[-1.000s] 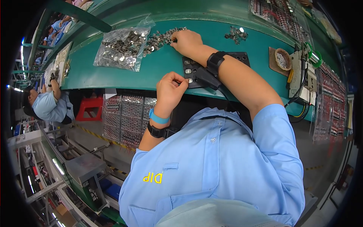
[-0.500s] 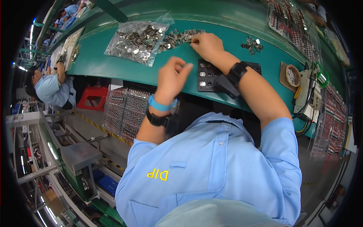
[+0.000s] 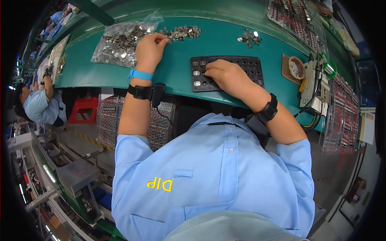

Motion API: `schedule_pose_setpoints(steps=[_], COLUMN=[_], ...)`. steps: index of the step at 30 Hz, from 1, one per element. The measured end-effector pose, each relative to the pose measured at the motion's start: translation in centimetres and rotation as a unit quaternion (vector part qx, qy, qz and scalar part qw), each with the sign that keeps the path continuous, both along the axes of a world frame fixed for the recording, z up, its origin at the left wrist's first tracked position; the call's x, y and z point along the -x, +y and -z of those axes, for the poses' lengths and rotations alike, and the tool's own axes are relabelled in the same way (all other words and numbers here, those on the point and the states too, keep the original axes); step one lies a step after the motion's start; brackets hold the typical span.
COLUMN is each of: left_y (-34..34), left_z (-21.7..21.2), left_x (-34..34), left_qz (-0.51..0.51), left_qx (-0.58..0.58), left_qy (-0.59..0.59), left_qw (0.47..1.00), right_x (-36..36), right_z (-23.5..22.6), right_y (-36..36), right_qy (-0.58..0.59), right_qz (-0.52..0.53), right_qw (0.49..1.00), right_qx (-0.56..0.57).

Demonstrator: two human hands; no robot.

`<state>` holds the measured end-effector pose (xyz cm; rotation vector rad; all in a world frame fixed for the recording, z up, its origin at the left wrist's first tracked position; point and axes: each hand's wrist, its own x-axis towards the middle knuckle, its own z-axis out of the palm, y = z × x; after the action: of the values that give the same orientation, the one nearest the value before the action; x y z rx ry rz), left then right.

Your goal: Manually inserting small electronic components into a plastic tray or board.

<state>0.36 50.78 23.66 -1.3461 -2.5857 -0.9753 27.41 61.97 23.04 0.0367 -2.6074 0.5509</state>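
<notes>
1. While the left hand point(image 3: 149, 50) curls its thumb and fingers together at the near end of a loose metal pile point(image 3: 185, 33), the right hand point(image 3: 229, 76) bends its fingertips down onto a black tray point(image 3: 204, 89). I cannot tell whether either hand grips a piece.

2. Just left of the right fingertips, small shiny metal pieces point(image 3: 196, 73) sit in the tray's left-hand pockets; dark round holes show toward its right end.

3. These pieces look light, stiff and smooth, so they would probably slip from a loose pinch; the edges seem the better hold, between thumb and fingertip. The tray looks rigid and is best taken by its rim.

4. Beside the left hand, a clear plastic bag point(image 3: 152, 18) full of similar pieces lies slack on the green table point(image 3: 177, 72); it likely sags when lifted.

5. Farther right are a small cluster point(image 3: 251, 39) of pieces, a round bowl point(image 3: 301, 69) and a green spool point(image 3: 329, 69).

6. Well off to the left, a co-worker point(image 3: 38, 102) sits near a red stool point(image 3: 93, 105).
</notes>
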Motion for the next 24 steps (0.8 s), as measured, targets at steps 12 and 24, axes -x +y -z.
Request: schedule_pose_setpoints(steps=[12,24], left_y=[-2.7,-5.2], left_z=[-1.1,1.1], left_x=[-8.3,-9.6], left_qz=[0.108,0.11], left_qx=[-0.086,-0.163], left_qy=[-0.326,-0.439], left_qw=[0.935,0.877], right_x=[-2.2,-1.0], right_z=[0.6,0.9], right_y=[-3.5,-4.7], right_qy=[0.014,0.122], right_qz=[0.02,0.1], right_qw=[0.998,0.98], right_qx=[-0.051,0.118])
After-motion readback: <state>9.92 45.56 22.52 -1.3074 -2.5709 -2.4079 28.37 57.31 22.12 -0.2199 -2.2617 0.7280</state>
